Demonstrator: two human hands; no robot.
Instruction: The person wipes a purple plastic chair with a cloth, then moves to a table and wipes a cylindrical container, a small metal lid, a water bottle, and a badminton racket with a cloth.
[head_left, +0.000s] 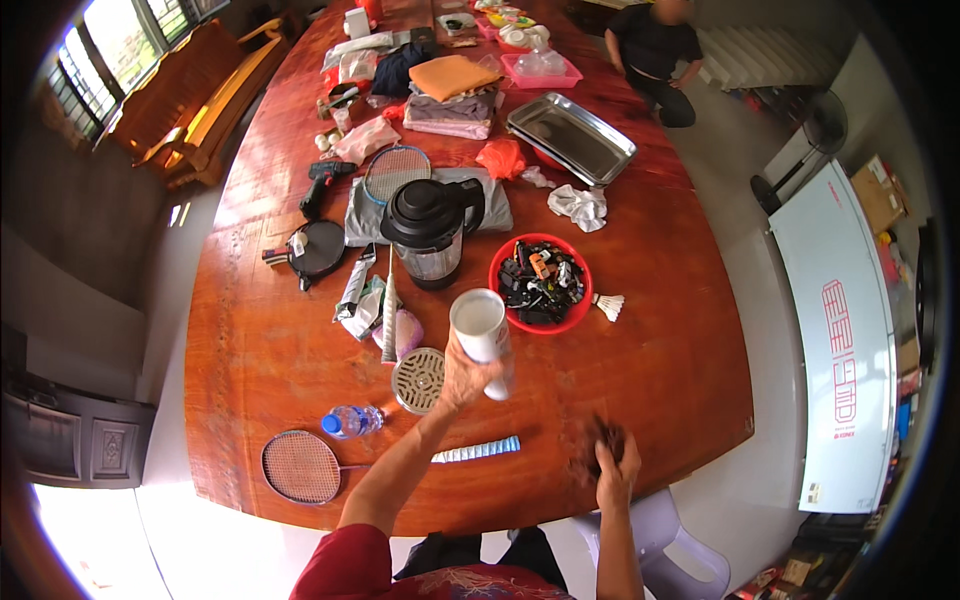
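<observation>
left grip: my left hand (462, 378) is wrapped round a white tube (482, 335), lifted over the surface (270, 360)
right grip: right hand (612, 470) is blurred, can't tell
tube feel: I'd guess light, stiff, slick; hold mid-body

The right hand (612, 462) is blurred, and the dark thing (600, 437) at its fingers cannot be made out. The left hand (462, 376) covers the lower part of the white tube (482, 335). The bits in the red bowl (541, 283) are too small to tell.
</observation>
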